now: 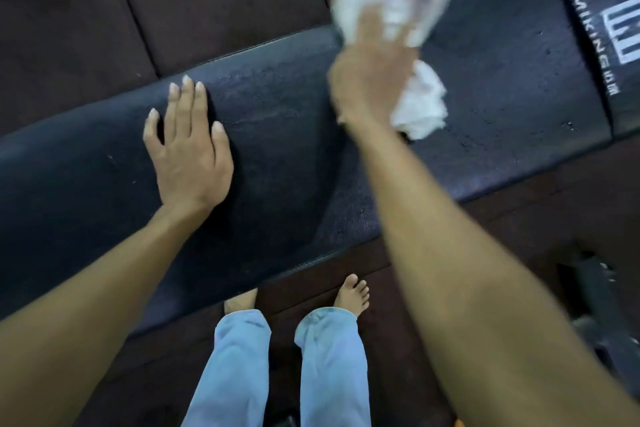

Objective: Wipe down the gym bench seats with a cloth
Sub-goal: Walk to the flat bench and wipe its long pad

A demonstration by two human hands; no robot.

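- Right hand (370,76), upper centre-right of frame: fingers curled round white cloth (419,104), gripping it against black bench pad (284,135); hand and cloth blurred.
- Cloth bunches out above and below the fist.
- Left hand (190,149), centre-left: flat on pad, fingers straight and spread, holding nothing.
- Pad runs diagonally, lower left to upper right; white "MIKING" lettering (595,42) at upper right.
- Bare feet (351,295), light-blue trousers (329,367), bottom centre.

The long black padded desk (277,128) lies slantwise over dark floor tiles (207,3), with a left hand (190,156) flat on it and a white cloth (419,104) held against it by the right hand (370,73).
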